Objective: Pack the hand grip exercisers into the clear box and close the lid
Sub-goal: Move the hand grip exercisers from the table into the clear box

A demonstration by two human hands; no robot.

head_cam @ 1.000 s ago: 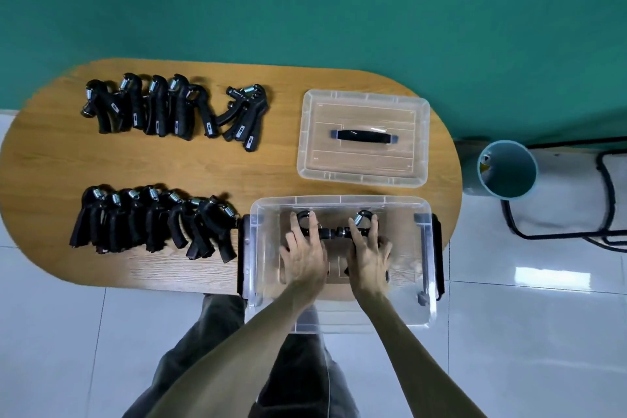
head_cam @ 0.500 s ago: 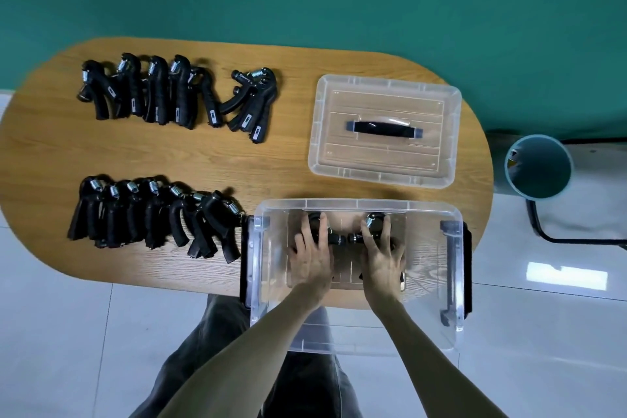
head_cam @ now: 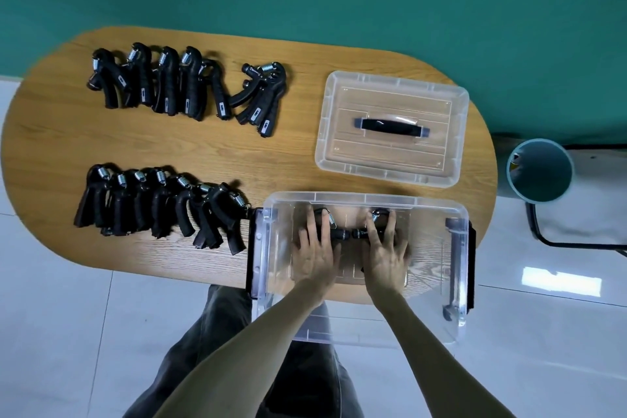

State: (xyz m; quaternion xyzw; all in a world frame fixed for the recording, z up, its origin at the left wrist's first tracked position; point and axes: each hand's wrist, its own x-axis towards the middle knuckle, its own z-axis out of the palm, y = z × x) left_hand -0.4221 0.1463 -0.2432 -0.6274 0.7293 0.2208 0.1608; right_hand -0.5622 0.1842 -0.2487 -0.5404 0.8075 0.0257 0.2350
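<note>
Down inside the clear plastic box point(head_cam: 437, 214) at the tabletop's point(head_cam: 278, 159) near edge, left hand point(head_cam: 315, 253) and right hand point(head_cam: 385, 256) each press a black hand grip exerciser point(head_cam: 342, 233) flat, fingers spread, its lid point(head_cam: 390, 127) lying apart behind.

No text, brand, number or sign can be read anywhere here. Small pale label patches sit on the handles of the hand grip exercisers point(head_cam: 190, 88) lying well to the left of the left hand point(head_cam: 317, 249) and further from the person, but their print is too small and blurred to make out. The clear lid point(head_cam: 390, 127) beyond the right hand point(head_cam: 385, 253) carries no legible marking either.
</note>
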